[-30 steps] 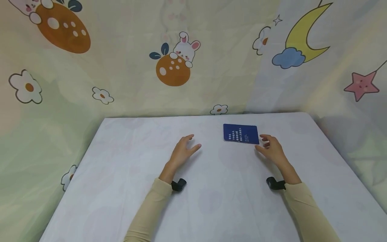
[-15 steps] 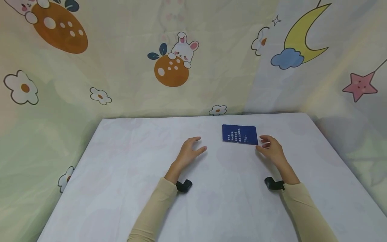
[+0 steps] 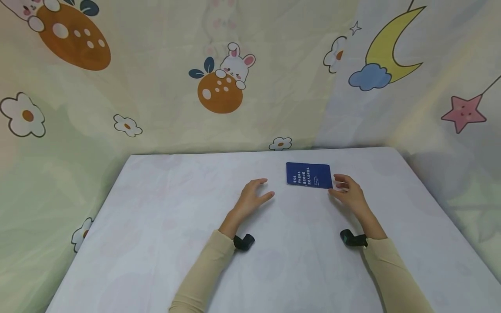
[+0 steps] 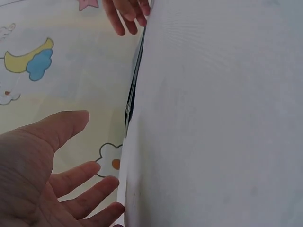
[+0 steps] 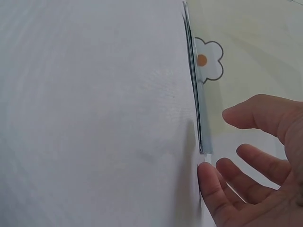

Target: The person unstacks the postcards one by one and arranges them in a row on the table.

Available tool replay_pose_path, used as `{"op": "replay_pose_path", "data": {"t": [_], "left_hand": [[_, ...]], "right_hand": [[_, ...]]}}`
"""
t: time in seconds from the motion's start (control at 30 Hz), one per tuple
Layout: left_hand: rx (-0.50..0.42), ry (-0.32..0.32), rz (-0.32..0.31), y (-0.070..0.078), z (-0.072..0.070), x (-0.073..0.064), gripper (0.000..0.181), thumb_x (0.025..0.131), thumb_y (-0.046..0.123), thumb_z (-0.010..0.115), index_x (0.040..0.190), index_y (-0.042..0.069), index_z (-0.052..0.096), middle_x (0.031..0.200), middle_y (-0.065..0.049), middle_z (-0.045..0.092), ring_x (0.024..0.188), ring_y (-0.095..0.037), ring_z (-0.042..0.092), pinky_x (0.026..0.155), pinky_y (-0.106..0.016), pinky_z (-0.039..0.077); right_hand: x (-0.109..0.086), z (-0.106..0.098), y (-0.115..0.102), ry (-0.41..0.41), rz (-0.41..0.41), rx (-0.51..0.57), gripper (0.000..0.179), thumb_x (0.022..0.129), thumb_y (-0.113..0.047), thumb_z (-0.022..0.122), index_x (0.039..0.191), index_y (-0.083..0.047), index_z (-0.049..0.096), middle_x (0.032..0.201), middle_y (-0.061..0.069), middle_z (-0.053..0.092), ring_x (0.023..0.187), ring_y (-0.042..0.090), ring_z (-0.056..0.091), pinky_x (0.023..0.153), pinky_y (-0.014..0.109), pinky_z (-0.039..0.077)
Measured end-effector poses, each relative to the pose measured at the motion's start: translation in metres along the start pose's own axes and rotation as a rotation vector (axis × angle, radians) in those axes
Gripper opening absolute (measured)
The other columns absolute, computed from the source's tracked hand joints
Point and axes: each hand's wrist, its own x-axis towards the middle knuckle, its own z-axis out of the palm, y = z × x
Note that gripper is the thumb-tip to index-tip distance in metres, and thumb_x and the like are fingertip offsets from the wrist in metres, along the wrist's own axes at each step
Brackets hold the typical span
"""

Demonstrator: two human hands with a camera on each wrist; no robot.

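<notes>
A thin dark blue booklet (image 3: 308, 175) with rows of white writing lies flat on the white table, towards its back right. My right hand (image 3: 350, 194) is just past the booklet's right end, thumb and fingers spread apart and holding nothing. In the right wrist view the booklet (image 5: 195, 85) appears edge-on, close to the fingertips of my right hand (image 5: 265, 165); whether they touch it I cannot tell. To the left of the booklet is my left hand (image 3: 250, 201), thumb and fingers apart around bare air. The left wrist view shows this hand (image 4: 52, 175) clear of the booklet's edge (image 4: 133, 87).
The white tabletop (image 3: 282, 261) ends at a cloth backdrop (image 3: 164, 78) printed with rabbits, flowers, a moon and a star. Cloth also rises along the left and right sides. Each wrist wears a small black camera (image 3: 244, 242).
My left hand has moved rightward, nearer the booklet. The right hand stays by the booklet's right end, and the booklet lies where it was on the table. The head view has shifted slightly.
</notes>
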Motion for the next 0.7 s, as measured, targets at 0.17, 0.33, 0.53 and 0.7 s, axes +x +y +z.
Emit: {"op": "replay_pose_path", "data": {"t": [0.17, 0.33, 0.53, 0.7], "left_hand": [[0.011, -0.010, 0.013, 0.002, 0.010, 0.004, 0.057, 0.092, 0.030, 0.068, 0.139, 0.003, 0.050, 0.142, -0.014, 0.050, 0.136, -0.030, 0.040, 0.114, -0.044, 0.030], [0.055, -0.023, 0.031, 0.004, 0.019, 0.009, 0.056, 0.092, 0.031, 0.067, 0.138, 0.004, 0.051, 0.141, -0.013, 0.052, 0.137, -0.029, 0.040, 0.117, -0.047, 0.022], [0.071, -0.012, 0.051, 0.006, 0.027, 0.015, 0.055, 0.092, 0.030, 0.067, 0.136, 0.002, 0.051, 0.141, -0.015, 0.051, 0.139, -0.030, 0.038, 0.119, -0.053, 0.006], [0.070, -0.004, 0.049, 0.007, 0.033, 0.021, 0.055, 0.092, 0.029, 0.067, 0.136, 0.001, 0.051, 0.141, -0.016, 0.051, 0.139, -0.030, 0.037, 0.119, -0.053, 0.002]], "right_hand": [[0.003, 0.002, 0.002, -0.009, 0.012, 0.000, 0.061, 0.089, -0.007, 0.066, 0.141, 0.009, 0.038, 0.140, 0.031, 0.044, 0.123, 0.042, 0.046, 0.098, 0.039, 0.043], [0.003, 0.002, 0.008, 0.004, 0.010, 0.019, 0.059, 0.090, -0.009, 0.066, 0.140, 0.009, 0.040, 0.137, 0.031, 0.046, 0.121, 0.041, 0.047, 0.090, 0.021, 0.042], [0.003, 0.003, 0.016, 0.025, -0.019, 0.067, 0.057, 0.089, -0.006, 0.066, 0.138, 0.010, 0.043, 0.131, 0.032, 0.051, 0.116, 0.038, 0.050, 0.077, 0.004, 0.038], [0.006, 0.002, 0.019, 0.021, -0.034, 0.045, 0.055, 0.090, -0.006, 0.065, 0.137, 0.011, 0.043, 0.133, 0.032, 0.049, 0.116, 0.039, 0.049, 0.076, 0.004, 0.037]]}}
